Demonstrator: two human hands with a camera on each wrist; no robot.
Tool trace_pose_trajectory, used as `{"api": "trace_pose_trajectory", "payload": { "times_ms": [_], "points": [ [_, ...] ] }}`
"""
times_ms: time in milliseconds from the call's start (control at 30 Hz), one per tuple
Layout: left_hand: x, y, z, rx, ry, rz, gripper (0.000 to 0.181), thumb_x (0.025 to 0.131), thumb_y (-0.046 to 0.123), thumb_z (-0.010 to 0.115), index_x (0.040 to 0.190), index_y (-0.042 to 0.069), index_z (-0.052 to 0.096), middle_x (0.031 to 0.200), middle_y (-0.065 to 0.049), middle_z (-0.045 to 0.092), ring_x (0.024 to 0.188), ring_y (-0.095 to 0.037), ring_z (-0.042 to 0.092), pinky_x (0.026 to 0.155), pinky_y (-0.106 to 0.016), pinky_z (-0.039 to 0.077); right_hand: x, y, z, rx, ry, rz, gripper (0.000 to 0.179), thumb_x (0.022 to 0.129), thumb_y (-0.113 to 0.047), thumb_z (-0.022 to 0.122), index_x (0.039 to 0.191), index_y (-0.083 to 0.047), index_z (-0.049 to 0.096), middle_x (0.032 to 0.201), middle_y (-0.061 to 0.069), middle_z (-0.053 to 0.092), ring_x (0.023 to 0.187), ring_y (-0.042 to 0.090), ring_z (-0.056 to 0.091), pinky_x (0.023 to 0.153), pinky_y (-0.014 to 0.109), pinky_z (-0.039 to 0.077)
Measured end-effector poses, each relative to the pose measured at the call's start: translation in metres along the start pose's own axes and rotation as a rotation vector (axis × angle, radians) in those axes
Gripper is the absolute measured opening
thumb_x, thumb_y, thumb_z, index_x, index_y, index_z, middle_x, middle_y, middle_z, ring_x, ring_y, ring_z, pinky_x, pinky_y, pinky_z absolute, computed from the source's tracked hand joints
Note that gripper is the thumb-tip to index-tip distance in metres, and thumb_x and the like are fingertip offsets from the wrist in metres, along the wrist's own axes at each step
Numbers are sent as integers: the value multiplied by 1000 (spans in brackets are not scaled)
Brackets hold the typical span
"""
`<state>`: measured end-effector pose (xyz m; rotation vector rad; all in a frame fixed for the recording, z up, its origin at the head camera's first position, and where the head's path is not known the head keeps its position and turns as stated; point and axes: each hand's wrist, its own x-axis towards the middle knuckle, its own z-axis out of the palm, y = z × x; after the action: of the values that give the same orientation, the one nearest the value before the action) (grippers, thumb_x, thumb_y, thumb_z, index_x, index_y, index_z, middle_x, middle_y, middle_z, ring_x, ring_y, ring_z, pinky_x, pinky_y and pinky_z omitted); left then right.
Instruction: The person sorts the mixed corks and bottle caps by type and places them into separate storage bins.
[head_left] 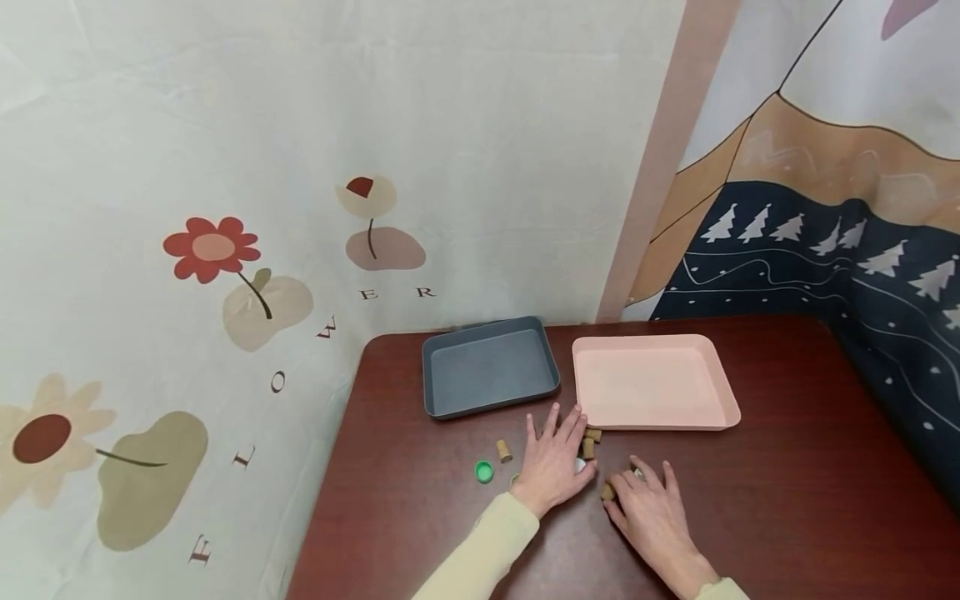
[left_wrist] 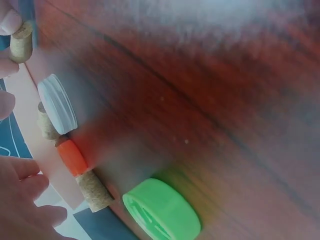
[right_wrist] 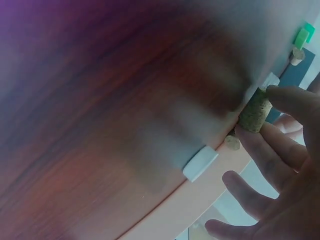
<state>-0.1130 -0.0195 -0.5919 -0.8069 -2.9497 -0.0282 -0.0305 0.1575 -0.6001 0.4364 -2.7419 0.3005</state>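
From my end I see the right hand (head_left: pixel 655 510) with thumb and fingers closed on a cork (right_wrist: pixel 256 111), its other fingers loosely extended. That held cork sits nearer me than the pink tray's (head_left: pixel 656 425) near-left corner. A white cap (right_wrist: pixel 200 163) lies near those fingers.

The left hand (head_left: pixel 553 467) is palm down, fingers spread nearly straight, gripping nothing that I can make out; whether the palm touches anything I can't tell. Just beside its thumb is a second white cap (head_left: pixel 580 466), and two more corks (head_left: pixel 588 448) lie by that same tray corner. My left wrist view shows an orange cap (left_wrist: pixel 73 157) next to a lone cork (left_wrist: pixel 94 191).

Toward the left edge of the counter (head_left: pixel 810 500), I have a green cap (head_left: pixel 483 472), in front of the grey-blue tray's (head_left: pixel 491 408) near edge.
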Motion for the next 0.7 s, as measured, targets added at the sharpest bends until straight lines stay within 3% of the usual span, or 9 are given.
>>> {"api": "trace_pose_trajectory", "payload": {
  "times_ms": [233,500,700],
  "points": [
    [-11,0,1,16,50,-4,71,97,60,58,156,20,49,162,3,43,152,-31,35,112,-69,33,-7,9,-13,87,106,41,43,66,-18,97,102,-12,76,98,6,75,116,41,65,97,75,40],
    [-22,0,2,19,49,-18,72,97,61,58,155,19,50,162,4,43,152,-32,33,112,-69,32,-5,30,-32,179,213,77,42,72,-18,85,111,-6,74,102,9,76,118,43,62,99,74,35],
    [-28,1,3,39,67,-11,73,95,61,61,153,19,53,161,3,44,151,-32,37,111,-69,34,0,49,-44,210,268,152,40,74,-14,85,111,-8,73,103,11,76,119,44,61,99,74,35]
  ]
}}
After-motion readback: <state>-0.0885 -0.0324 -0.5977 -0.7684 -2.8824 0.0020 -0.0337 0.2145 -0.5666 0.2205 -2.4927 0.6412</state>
